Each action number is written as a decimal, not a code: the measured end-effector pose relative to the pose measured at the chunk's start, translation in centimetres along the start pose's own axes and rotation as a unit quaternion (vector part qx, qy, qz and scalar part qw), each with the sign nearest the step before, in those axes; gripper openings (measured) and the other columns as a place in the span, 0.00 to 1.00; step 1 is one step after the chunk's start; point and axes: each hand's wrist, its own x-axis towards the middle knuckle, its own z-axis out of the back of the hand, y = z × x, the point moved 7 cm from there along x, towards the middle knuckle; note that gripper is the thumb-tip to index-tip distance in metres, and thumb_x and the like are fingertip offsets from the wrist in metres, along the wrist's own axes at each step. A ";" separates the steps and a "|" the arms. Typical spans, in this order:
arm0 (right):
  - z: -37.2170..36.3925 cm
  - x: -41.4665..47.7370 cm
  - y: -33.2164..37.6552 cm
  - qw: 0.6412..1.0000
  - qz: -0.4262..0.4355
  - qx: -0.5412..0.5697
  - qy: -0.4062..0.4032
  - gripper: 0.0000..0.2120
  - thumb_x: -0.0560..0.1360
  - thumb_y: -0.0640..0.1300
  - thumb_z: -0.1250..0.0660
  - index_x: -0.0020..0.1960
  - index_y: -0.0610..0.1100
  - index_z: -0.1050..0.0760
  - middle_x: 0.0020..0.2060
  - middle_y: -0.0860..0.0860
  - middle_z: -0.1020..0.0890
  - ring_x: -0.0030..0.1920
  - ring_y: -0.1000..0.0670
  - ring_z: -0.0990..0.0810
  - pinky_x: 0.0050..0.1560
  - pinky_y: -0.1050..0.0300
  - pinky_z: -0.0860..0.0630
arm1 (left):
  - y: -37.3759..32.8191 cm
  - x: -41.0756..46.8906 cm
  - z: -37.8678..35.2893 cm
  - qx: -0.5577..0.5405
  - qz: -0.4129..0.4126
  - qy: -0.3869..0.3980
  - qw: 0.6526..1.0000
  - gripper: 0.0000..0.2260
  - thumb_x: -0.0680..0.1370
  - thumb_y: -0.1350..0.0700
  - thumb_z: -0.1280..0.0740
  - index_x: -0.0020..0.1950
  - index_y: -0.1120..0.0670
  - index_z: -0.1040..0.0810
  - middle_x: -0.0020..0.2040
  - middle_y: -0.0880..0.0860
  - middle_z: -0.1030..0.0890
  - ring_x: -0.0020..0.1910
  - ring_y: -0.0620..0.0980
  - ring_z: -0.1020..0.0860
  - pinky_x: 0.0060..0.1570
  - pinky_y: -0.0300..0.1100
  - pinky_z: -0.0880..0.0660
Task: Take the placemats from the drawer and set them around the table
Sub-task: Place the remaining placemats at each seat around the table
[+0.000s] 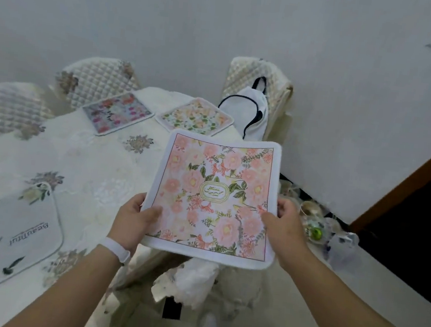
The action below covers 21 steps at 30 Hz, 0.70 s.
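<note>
In the middle of the frame, two hands hold up a pink flower placemat in the air. The left hand grips its left edge, with the thumb on top. The right hand grips its right edge the same way. The left wrist wears a white band. The mat is flat and tilted a little, with a white border and a small gold oval in its center. It hangs over the right edge of the desk, which is covered with a pale cloth with flower patches. Three more mats already lie on the desk. A white placemat with dark leaves and a printed word sits at the lower left of the frame. A blue and pink placemat lies in the upper middle, just beside a yellow and green placemat. Quilted chairs stand along the far side of the desk, at the upper left. Another chair at the upper middle holds a white bag with black straps. Some small shiny things lie on the floor at the right, too blurry to tell.
</note>
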 end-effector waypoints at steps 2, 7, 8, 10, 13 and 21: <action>-2.0 2.8 1.0 1.000 -0.004 -0.028 0.010 0.10 0.76 0.40 0.33 0.53 0.51 0.29 0.49 0.52 0.18 0.48 0.48 0.17 0.50 0.42 0.18 | 0.7 3.1 0.3 -0.005 0.020 -0.010 1.000 0.08 0.77 0.64 0.32 0.55 0.55 0.20 0.49 0.56 0.15 0.45 0.59 0.16 0.45 0.53 0.19; -6.5 9.4 3.7 0.998 -0.009 -0.057 0.030 0.09 0.77 0.41 0.33 0.51 0.52 0.30 0.49 0.52 0.18 0.48 0.48 0.17 0.49 0.43 0.18 | 1.2 10.5 1.4 -0.011 0.036 -0.020 0.999 0.08 0.77 0.63 0.32 0.53 0.53 0.20 0.49 0.57 0.16 0.46 0.60 0.17 0.49 0.56 0.20; -7.4 10.4 3.8 0.998 -0.014 -0.059 0.032 0.09 0.77 0.41 0.33 0.50 0.53 0.30 0.49 0.52 0.19 0.48 0.48 0.17 0.50 0.43 0.18 | 1.3 11.5 1.6 -0.005 0.034 -0.027 0.999 0.08 0.76 0.62 0.32 0.52 0.52 0.20 0.49 0.57 0.16 0.46 0.60 0.18 0.49 0.57 0.20; -9.1 12.0 3.7 0.996 -0.023 -0.073 0.039 0.08 0.76 0.41 0.33 0.50 0.53 0.30 0.49 0.51 0.19 0.48 0.48 0.18 0.49 0.44 0.19 | 1.9 13.4 2.0 0.009 0.037 -0.031 0.999 0.07 0.76 0.62 0.32 0.51 0.51 0.20 0.48 0.57 0.17 0.44 0.61 0.19 0.47 0.58 0.20; -11.5 14.1 3.0 0.991 -0.030 -0.118 0.061 0.08 0.76 0.40 0.33 0.54 0.47 0.29 0.48 0.50 0.20 0.45 0.50 0.20 0.39 0.53 0.22 | 3.4 15.6 2.6 0.020 0.051 -0.046 0.997 0.07 0.76 0.62 0.32 0.48 0.50 0.20 0.43 0.57 0.20 0.39 0.58 0.22 0.43 0.60 0.20; -16.8 20.1 -0.6 0.964 -0.054 -0.204 0.163 0.09 0.78 0.39 0.34 0.56 0.44 0.29 0.42 0.54 0.24 0.40 0.56 0.24 0.31 0.62 0.29 | 7.5 18.3 3.4 0.038 0.108 -0.111 0.987 0.10 0.76 0.62 0.33 0.46 0.46 0.21 0.41 0.55 0.19 0.37 0.57 0.22 0.43 0.61 0.19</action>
